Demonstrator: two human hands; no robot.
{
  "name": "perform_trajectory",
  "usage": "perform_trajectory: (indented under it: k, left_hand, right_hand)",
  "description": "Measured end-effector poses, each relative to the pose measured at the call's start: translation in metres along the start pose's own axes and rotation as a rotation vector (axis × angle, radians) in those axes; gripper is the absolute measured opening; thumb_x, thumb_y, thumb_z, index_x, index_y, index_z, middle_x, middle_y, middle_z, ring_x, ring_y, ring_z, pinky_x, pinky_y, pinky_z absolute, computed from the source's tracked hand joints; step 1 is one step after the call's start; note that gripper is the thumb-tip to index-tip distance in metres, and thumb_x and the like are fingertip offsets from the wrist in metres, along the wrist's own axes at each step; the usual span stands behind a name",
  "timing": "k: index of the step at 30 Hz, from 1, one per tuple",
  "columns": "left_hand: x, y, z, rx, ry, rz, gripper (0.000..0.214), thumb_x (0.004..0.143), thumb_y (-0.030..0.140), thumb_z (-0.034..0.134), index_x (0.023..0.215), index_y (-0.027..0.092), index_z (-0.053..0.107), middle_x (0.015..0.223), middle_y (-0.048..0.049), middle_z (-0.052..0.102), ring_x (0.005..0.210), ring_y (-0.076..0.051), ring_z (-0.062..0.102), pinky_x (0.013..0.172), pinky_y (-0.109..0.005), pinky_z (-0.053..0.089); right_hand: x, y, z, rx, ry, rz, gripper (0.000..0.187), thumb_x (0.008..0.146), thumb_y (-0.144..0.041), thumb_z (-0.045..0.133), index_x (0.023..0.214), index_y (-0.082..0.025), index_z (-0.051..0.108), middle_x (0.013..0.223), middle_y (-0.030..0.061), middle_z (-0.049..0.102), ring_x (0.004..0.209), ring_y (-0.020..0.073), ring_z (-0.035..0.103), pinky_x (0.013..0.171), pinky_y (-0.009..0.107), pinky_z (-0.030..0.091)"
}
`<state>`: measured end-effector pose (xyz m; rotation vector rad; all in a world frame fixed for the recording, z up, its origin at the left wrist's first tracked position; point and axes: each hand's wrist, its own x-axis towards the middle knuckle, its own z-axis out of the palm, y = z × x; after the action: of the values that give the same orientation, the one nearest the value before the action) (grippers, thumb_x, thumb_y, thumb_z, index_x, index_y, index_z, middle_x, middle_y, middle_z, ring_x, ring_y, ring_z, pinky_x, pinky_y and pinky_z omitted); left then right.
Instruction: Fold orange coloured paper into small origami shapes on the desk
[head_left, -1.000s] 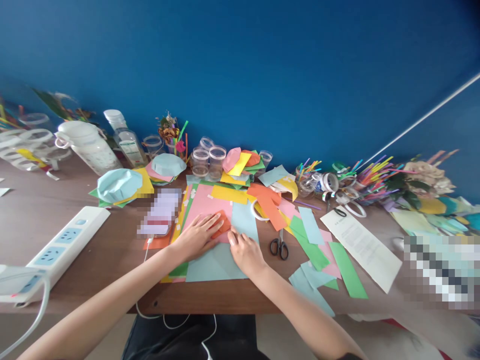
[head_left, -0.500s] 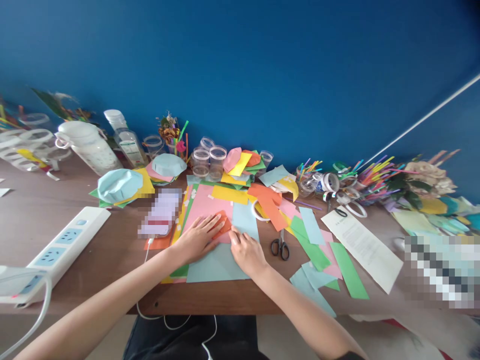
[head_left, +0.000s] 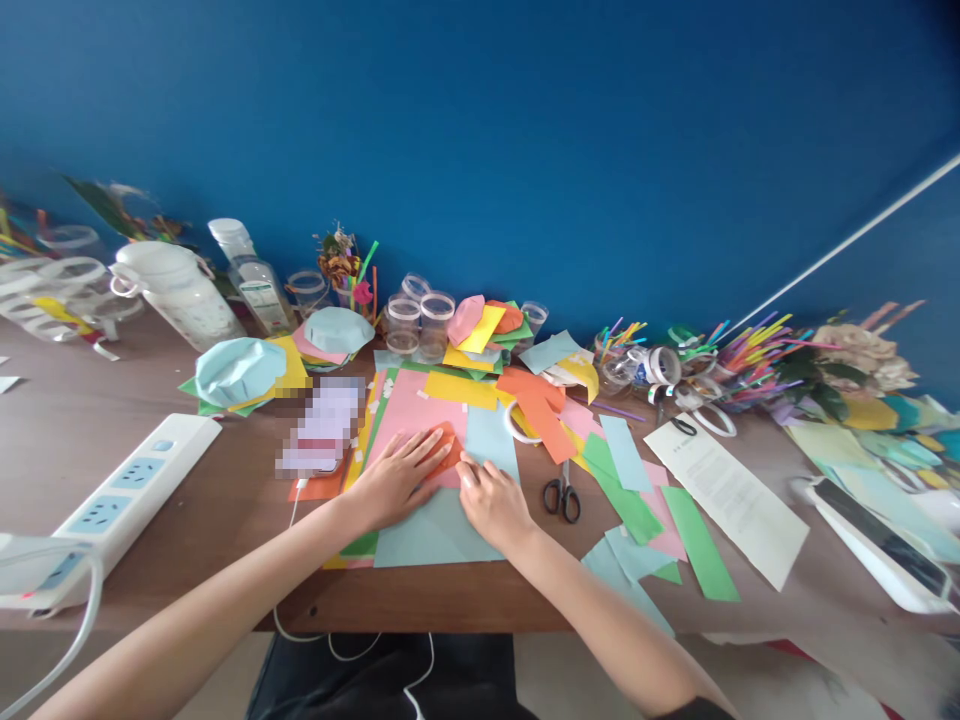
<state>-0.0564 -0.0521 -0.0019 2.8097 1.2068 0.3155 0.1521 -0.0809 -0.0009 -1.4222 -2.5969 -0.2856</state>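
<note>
My left hand point(head_left: 401, 478) lies flat with its fingers stretched out over a small piece of orange paper point(head_left: 453, 452), pressing it onto the coloured sheets below. At the right corner of that orange piece my right hand point(head_left: 491, 500) is closed, thumb and fingertips pinching its edge. Under both hands are a pink sheet point(head_left: 409, 405) and a light blue sheet point(head_left: 442, 540). Part of the orange piece is hidden by my left fingers. Black-handled scissors point(head_left: 562, 498) rest to the right of my right hand.
A phone point(head_left: 324, 425) on a cable and a power strip point(head_left: 124, 500) lie to the left. Paper strips point(head_left: 622, 490) and a roll of tape point(head_left: 519, 424) are at the right. Plastic cups point(head_left: 435, 325), folded paper pieces point(head_left: 480, 335) and a white bottle point(head_left: 176, 290) line the blue wall.
Both hands stay nearly in place on the orange paper. My right fingertips have shifted very slightly at its edge, and the view has moved a little.
</note>
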Motion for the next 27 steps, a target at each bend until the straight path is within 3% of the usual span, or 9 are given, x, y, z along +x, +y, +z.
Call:
perform_trajectory:
  k: [6,11,15,20,23,27]
  left_hand:
    - [-0.002,-0.003,0.004,-0.018,-0.019,0.008,0.056,0.096,0.041,0.031,0.148,0.026,0.017,0.153,-0.0049,0.022,0.141,-0.025,0.017,0.112,-0.049,0.016]
    - [-0.004,-0.003,0.004,-0.051,0.010,0.008,0.071,0.093,0.045,0.036,0.149,0.013,0.005,0.153,-0.0138,0.018,0.142,-0.025,0.015,0.114,-0.046,0.017]
    - [-0.007,-0.004,-0.005,-0.116,0.013,-0.004,0.074,0.093,0.044,0.039,0.148,0.013,0.000,0.153,-0.0167,0.016,0.142,-0.025,0.015,0.113,-0.046,0.021]
    - [-0.017,-0.022,-0.012,-0.069,0.198,-0.193,0.057,0.095,0.036,0.035,0.144,0.012,0.021,0.149,-0.0157,0.029,0.139,-0.025,0.024,0.113,-0.047,0.022]
    - [-0.022,-0.029,-0.012,-0.004,0.211,-0.168,0.045,0.096,0.032,0.034,0.138,0.017,0.037,0.139,-0.0107,0.047,0.132,-0.024,0.038,0.113,-0.048,0.022]
    - [-0.023,-0.028,-0.012,0.038,0.166,-0.095,0.039,0.095,0.028,0.034,0.131,0.019,0.048,0.134,-0.0076,0.053,0.126,-0.023,0.045,0.113,-0.049,0.020]
  right_hand:
    - [0.014,0.001,0.000,0.101,0.091,-0.037,0.030,0.091,-0.018,0.042,0.119,-0.016,0.053,0.125,0.0103,0.059,0.096,0.0179,0.057,0.078,0.028,0.048]
    - [0.016,-0.003,0.005,0.136,0.079,-0.050,0.025,0.091,-0.018,0.042,0.112,-0.016,0.056,0.116,0.0090,0.063,0.093,0.0187,0.055,0.079,0.029,0.048]
    - [0.014,-0.003,0.007,0.129,0.060,-0.059,0.025,0.088,-0.018,0.047,0.111,-0.016,0.056,0.120,0.0085,0.061,0.096,0.0202,0.054,0.079,0.030,0.048]
    - [0.013,-0.003,0.009,0.126,0.032,-0.062,0.030,0.086,-0.017,0.048,0.115,-0.016,0.056,0.127,0.0085,0.058,0.099,0.0209,0.053,0.079,0.031,0.048]
    - [0.013,-0.004,0.009,0.129,0.031,-0.062,0.033,0.085,-0.016,0.048,0.117,-0.016,0.055,0.126,0.0083,0.058,0.100,0.0215,0.053,0.077,0.031,0.049]
    - [0.013,-0.004,0.009,0.122,0.046,-0.066,0.032,0.085,-0.015,0.049,0.116,-0.016,0.056,0.126,0.0075,0.059,0.097,0.0219,0.053,0.076,0.032,0.049]
